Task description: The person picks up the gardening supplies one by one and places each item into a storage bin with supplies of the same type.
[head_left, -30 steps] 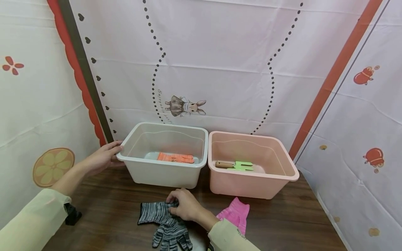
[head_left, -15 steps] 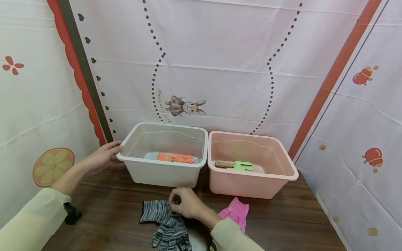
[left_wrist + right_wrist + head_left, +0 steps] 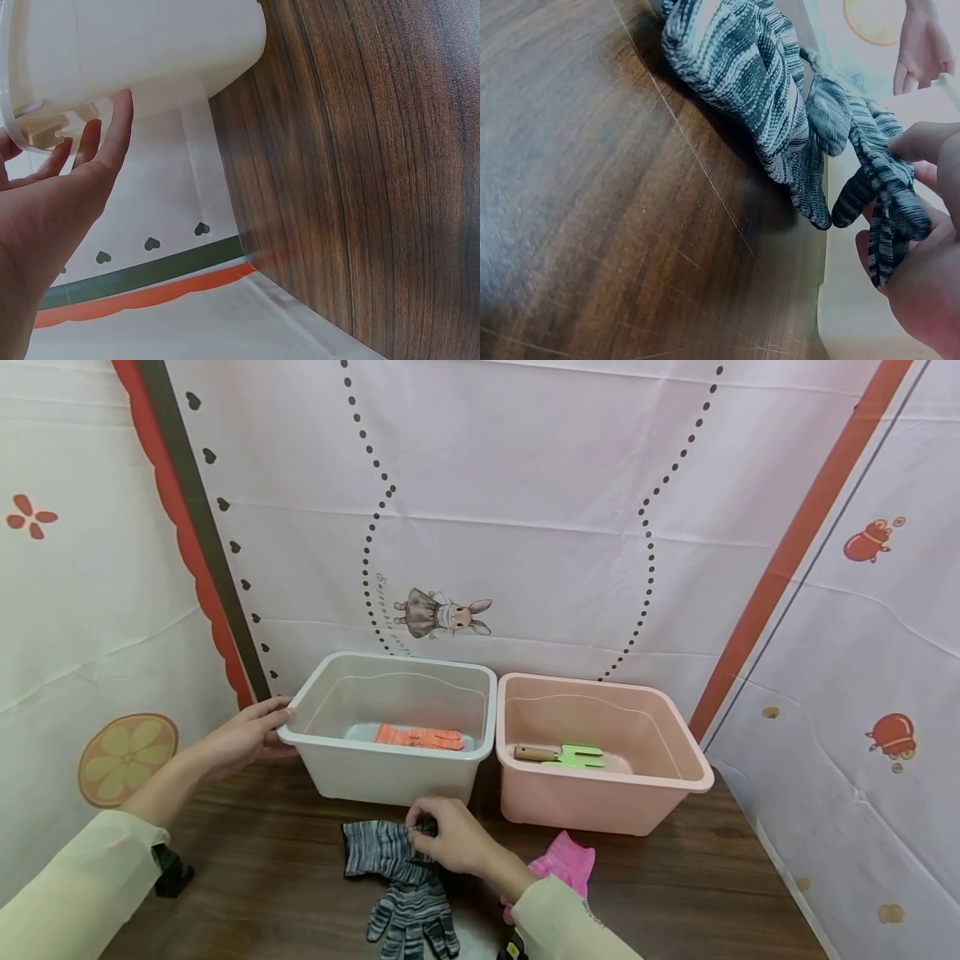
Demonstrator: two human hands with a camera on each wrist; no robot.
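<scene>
In the head view, my left hand (image 3: pixel 251 735) holds the left rim of a white plastic bin (image 3: pixel 390 781); the left wrist view shows its fingers along the outer wall. An orange glove (image 3: pixel 420 737) lies inside that bin. In front of it, my right hand (image 3: pixel 453 839) pinches grey-and-black knitted gloves (image 3: pixel 412 906) between thumb and fingers. One part (image 3: pixel 375 847) points its cuff left and another spreads its fingers toward me. The right wrist view shows knitted fingers (image 3: pixel 889 180) in my grasp, lifted off the table.
A pink bin (image 3: pixel 585 797) stands right of the white one, holding a green garden fork (image 3: pixel 577 756) with a wooden handle. A pink glove (image 3: pixel 566 864) lies on the brown wooden table (image 3: pixel 675 893), partly behind my right forearm. Printed cloth walls (image 3: pixel 525 460) enclose the back and sides.
My right hand has moved slightly up toward the white bin, drawing the grey-and-black gloves with it. More of the pink glove shows now. My left hand has stayed on the rim.
</scene>
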